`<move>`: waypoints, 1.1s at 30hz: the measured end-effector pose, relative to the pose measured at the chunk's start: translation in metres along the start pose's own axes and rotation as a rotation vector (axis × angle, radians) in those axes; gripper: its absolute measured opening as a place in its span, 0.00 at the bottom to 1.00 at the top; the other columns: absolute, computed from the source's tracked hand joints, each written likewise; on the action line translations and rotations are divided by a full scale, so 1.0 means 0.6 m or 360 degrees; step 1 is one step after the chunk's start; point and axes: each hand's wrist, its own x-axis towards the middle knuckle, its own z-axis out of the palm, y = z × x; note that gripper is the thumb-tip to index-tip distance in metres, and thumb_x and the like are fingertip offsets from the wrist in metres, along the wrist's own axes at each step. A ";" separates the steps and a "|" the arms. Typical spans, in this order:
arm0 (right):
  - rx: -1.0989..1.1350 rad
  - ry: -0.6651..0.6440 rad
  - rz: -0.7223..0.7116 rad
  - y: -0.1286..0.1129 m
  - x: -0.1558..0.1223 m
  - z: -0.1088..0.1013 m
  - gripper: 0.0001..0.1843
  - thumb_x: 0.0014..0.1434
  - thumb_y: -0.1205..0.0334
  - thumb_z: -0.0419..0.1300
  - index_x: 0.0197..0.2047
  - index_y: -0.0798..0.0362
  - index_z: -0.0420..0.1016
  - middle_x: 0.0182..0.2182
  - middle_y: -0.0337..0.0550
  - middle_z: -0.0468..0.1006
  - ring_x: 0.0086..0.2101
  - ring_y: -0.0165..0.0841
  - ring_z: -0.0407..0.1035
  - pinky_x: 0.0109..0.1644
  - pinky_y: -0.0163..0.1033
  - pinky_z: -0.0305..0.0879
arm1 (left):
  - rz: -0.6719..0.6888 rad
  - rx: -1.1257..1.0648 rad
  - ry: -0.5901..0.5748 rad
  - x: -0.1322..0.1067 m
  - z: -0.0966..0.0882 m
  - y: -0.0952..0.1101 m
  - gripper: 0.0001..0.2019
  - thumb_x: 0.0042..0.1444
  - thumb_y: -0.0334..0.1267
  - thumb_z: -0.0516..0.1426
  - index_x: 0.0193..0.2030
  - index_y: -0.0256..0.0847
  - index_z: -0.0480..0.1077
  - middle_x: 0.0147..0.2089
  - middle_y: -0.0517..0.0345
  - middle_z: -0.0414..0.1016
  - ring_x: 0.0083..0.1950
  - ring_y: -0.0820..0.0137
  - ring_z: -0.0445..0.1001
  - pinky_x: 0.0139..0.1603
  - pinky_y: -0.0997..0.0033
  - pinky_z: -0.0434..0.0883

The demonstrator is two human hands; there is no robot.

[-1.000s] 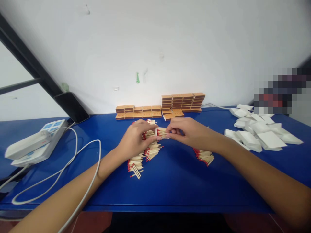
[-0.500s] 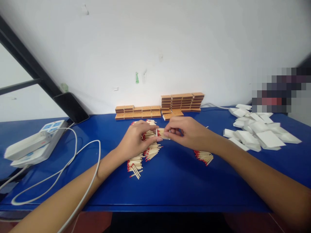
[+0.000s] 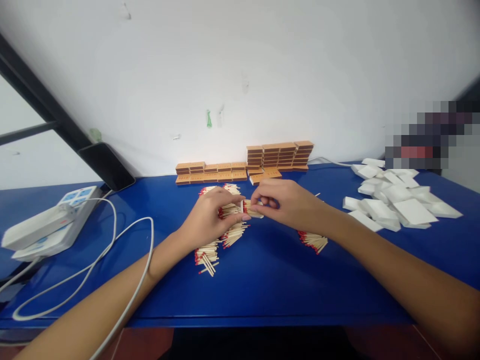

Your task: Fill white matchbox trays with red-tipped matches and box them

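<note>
Cannot read the small marks on the tops of the orange matchboxes (image 3: 279, 147), lined up along the wall (image 3: 150, 90) at centre and stacked higher toward the right. Can see a reddish mark, likewise illegible, on the white adapter (image 3: 35, 229) at left, lying on a white power strip (image 3: 62, 245) with blue socket faces. Can follow a white cable (image 3: 152, 235) looping near these and crossing over the left forearm. Can also see a dark flat device (image 3: 107, 167) at left, a heap of white trays (image 3: 414, 211) at right, loose matches (image 3: 208, 250) left of centre, partly hidden by the left hand, and a smaller match pile (image 3: 314, 241) right of centre.

Can find the match-filled tray (image 3: 242, 207) at centre, nipped at its left end between thumb and fingers of the left hand (image 3: 210, 217). Can see the right hand (image 3: 283, 200) over its right end, thumb and forefinger nearly together, other fingers curled; cannot tell whether gripping anything.
</note>
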 end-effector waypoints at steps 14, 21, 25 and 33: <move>-0.0235 0.0139 -0.0023 -0.005 -0.007 0.018 0.09 0.69 0.60 0.59 0.36 0.51 0.75 0.33 0.41 0.75 0.32 0.32 0.67 0.37 0.38 0.58 | -0.0024 0.0046 0.0009 0.001 0.000 -0.003 0.16 0.63 0.48 0.68 0.52 0.42 0.81 0.42 0.51 0.85 0.43 0.61 0.79 0.45 0.60 0.75; -0.0046 0.0125 -0.0139 -0.025 -0.010 0.020 0.07 0.68 0.62 0.62 0.36 0.51 0.75 0.30 0.38 0.71 0.29 0.31 0.65 0.36 0.37 0.59 | -0.0183 0.0228 0.0287 0.002 -0.005 -0.021 0.14 0.62 0.48 0.68 0.49 0.43 0.82 0.43 0.51 0.86 0.45 0.59 0.81 0.49 0.55 0.76; 0.0117 -0.0244 -0.0183 -0.034 -0.016 0.040 0.03 0.66 0.65 0.64 0.38 0.51 0.78 0.33 0.37 0.73 0.30 0.30 0.65 0.37 0.37 0.60 | -0.0221 0.0267 0.0353 0.003 -0.008 -0.021 0.12 0.63 0.47 0.67 0.48 0.44 0.81 0.44 0.53 0.86 0.48 0.58 0.82 0.51 0.53 0.77; 0.0257 -0.0425 -0.0183 -0.036 -0.021 0.063 0.07 0.67 0.70 0.61 0.37 0.51 0.78 0.34 0.37 0.74 0.31 0.29 0.66 0.39 0.37 0.61 | -0.0201 0.0269 0.0348 0.002 -0.003 -0.016 0.13 0.63 0.47 0.68 0.49 0.43 0.82 0.45 0.51 0.86 0.47 0.58 0.82 0.49 0.54 0.78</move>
